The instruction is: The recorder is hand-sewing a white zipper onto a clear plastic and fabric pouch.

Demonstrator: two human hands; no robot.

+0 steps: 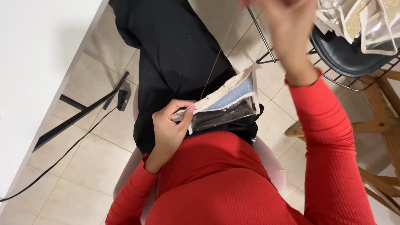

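Head view, looking straight down at your lap as you sit in a red ribbed top and black trousers. Your left hand rests on your thigh with its fingers clamped on the near end of a small flat pouch, thumb on top and the other fingers curled beneath. The pouch has a clear plastic face, a pale blue glittery panel and a cream fabric border, and it lies slanted across your lap just above your waist. A thin reddish thread rises taut from the cream border, close to your thumb, up to your right hand. That hand is raised high and blurred near the top edge, so whether its fingertips are pinched together cannot be told, and no needle can be made out.

To do this stitch well, judging from the slant of the thread, keep the pull in line with the seam and stop once the border lies flat; a harder tug would likely pucker the fabric or tear the plastic. Keep your left thumb pressed just beside the spot where the thread leaves the border, so the pouch does not lift.

Around you: a white table edge at left, a black cable on the tiled floor, and a dark-seated chair at upper right carrying more clear pouches.
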